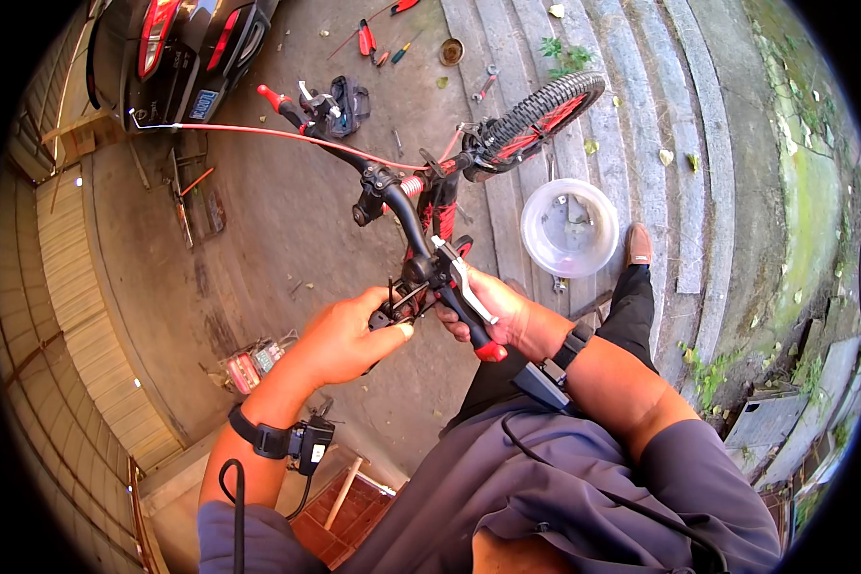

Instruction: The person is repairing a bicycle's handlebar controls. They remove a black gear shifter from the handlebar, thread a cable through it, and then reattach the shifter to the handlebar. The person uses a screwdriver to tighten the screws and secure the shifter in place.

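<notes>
A small bicycle's black handlebar (407, 215) runs up to my body, with a silver brake lever (465, 279) on the near end. My right hand (499, 304) is closed around the black, red-tipped handlebar grip (469, 319), beside that lever. Against the bar's clamp area, my left hand (346, 337) pinches a small dark tool with thin metal rods (386, 314); its exact kind is partly hidden by the fingers. A red cable (287, 134) stretches from the bar toward the far left. The knobbly front wheel (542, 120) points away to the right.
A clear plastic tub (570, 228) with small parts stands on stone steps (660, 143), near my shoe (638, 245). Pliers (365, 38), a wrench (486, 84) and a dark tool bag (350, 105) lie beyond. A car (177, 67) is parked far left; a red case (249, 365) sits lower left.
</notes>
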{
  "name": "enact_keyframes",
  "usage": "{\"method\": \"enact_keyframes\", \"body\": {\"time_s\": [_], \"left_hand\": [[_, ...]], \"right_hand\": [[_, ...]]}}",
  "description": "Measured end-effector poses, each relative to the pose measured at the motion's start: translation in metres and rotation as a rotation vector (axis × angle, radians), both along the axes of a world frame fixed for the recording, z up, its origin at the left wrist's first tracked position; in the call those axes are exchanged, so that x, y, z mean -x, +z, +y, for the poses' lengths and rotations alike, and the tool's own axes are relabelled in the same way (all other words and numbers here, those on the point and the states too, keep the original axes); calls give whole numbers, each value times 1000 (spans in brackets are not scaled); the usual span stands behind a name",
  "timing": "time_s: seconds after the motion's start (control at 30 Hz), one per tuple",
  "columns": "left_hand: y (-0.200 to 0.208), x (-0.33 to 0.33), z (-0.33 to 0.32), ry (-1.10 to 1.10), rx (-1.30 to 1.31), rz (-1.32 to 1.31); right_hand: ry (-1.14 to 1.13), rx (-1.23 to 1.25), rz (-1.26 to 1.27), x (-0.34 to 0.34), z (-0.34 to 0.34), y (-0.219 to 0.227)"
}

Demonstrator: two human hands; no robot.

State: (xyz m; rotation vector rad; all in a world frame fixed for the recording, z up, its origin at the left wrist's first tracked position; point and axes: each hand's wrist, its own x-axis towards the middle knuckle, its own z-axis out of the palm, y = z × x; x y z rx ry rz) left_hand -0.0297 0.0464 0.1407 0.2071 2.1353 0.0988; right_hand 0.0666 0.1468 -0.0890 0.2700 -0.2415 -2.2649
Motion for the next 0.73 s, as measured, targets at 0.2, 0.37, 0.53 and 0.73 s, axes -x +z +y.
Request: {"method": "enact_keyframes", "body": {"time_s": [0.2, 0.37, 0.53, 0.73], "left_hand": [[-12, -2, -3, 412, -73, -227], [-23, -1, -10, 567, -161, -316], [-15, -1, 12, 830, -114, -359], [-27, 6, 0, 616, -93, -325]], "right_hand": [[44, -31, -71, 2, 3, 10], [19, 20, -65, -1, -1, 3], [17, 0, -64, 0, 0, 1], [43, -9, -79, -1, -9, -6]]}}
